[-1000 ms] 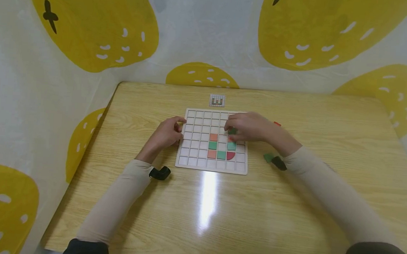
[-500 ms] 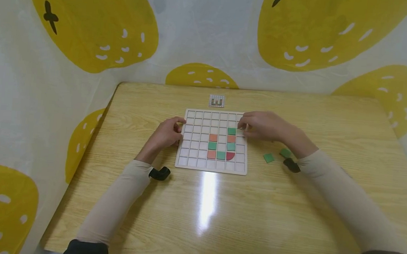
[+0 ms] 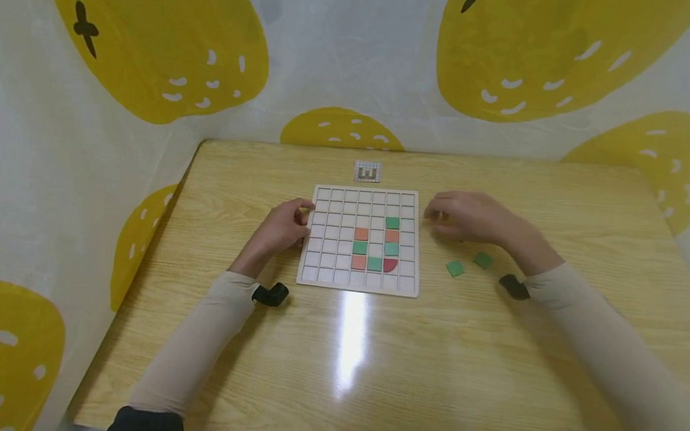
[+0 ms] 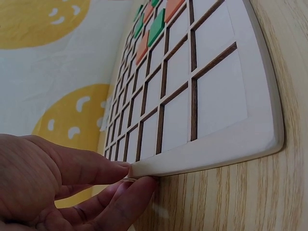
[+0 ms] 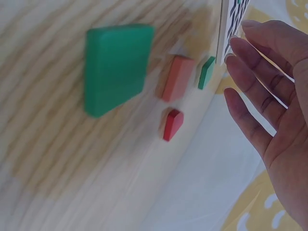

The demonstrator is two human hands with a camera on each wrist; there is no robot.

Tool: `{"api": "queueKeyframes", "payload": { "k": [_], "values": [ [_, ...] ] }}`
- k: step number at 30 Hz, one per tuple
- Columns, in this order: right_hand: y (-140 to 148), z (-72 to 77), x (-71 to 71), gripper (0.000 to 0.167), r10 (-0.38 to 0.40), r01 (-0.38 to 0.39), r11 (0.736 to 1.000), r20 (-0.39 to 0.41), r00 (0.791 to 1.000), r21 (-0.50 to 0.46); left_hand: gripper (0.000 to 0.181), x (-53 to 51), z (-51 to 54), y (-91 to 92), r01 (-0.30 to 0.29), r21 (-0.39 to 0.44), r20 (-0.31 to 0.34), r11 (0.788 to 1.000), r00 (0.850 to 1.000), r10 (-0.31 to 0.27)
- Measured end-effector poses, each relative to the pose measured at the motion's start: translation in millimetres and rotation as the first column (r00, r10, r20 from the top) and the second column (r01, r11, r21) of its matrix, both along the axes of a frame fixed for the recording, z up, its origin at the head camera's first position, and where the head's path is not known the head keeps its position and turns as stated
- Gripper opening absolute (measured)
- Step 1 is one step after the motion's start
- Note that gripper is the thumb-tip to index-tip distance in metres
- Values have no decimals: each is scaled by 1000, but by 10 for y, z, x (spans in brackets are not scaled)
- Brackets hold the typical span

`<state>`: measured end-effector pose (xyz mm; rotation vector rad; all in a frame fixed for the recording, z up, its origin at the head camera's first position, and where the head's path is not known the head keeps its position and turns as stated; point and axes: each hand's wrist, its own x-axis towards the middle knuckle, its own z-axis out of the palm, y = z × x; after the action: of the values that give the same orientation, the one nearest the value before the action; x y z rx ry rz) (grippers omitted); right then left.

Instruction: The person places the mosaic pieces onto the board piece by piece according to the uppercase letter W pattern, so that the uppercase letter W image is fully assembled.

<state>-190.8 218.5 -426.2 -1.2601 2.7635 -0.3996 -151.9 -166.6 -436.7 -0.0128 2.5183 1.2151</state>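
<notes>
A pale wooden grid board [image 3: 322, 282] lies flat on the table in the head view. Several orange, green and teal square tiles and one rounded red tile [image 3: 390, 265] sit in its right half. At its left edge is my left hand [image 3: 284, 224]; the left wrist view has thumb and finger pinching the rim. My right hand [image 3: 468, 216] hovers just off the board's right side, fingers loosely bent, holding nothing. Below it two green tiles lie on the table, one nearer [image 3: 455, 268], one farther [image 3: 483, 260]. The right wrist view adds an orange tile [image 5: 178, 79] and a small red tile [image 5: 173, 125].
A small printed card [image 3: 367, 171] with a grid pattern lies behind the board. The wooden table [image 3: 237, 381] meets a hanging cloth [image 3: 356, 56] with yellow shapes at its back and left. A bright light reflection crosses the front of the table.
My right hand has drawn back rightward off the board, uncovering the green and orange tiles in the right column and the two loose green tiles. My left hand stays at the left edge.
</notes>
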Motion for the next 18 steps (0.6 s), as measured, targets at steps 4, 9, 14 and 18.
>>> {"api": "queueKeyframes", "payload": {
  "k": [4, 9, 14, 18],
  "values": [
    [74, -7, 20, 18, -11, 11, 1000, 6, 1000, -2, 53, 0, 3, 3, 0, -4, 1, 1000, 1000, 0],
    [158, -8, 40, 19, -49, 49, 999, 28, 998, 5, 53, -6, -9, -2, -2, 7, 8, 1000, 1000, 2],
    [237, -26, 43, 18, -80, 79, 997, 37, 996, 21, 53, -13, -19, -3, -1, 16, 12, 1000, 1000, 1],
    [286, -15, 58, 18, -92, 90, 995, 39, 995, 37, 53, -12, -23, -4, 4, 8, 4, 1000, 1000, -4]
  ]
}}
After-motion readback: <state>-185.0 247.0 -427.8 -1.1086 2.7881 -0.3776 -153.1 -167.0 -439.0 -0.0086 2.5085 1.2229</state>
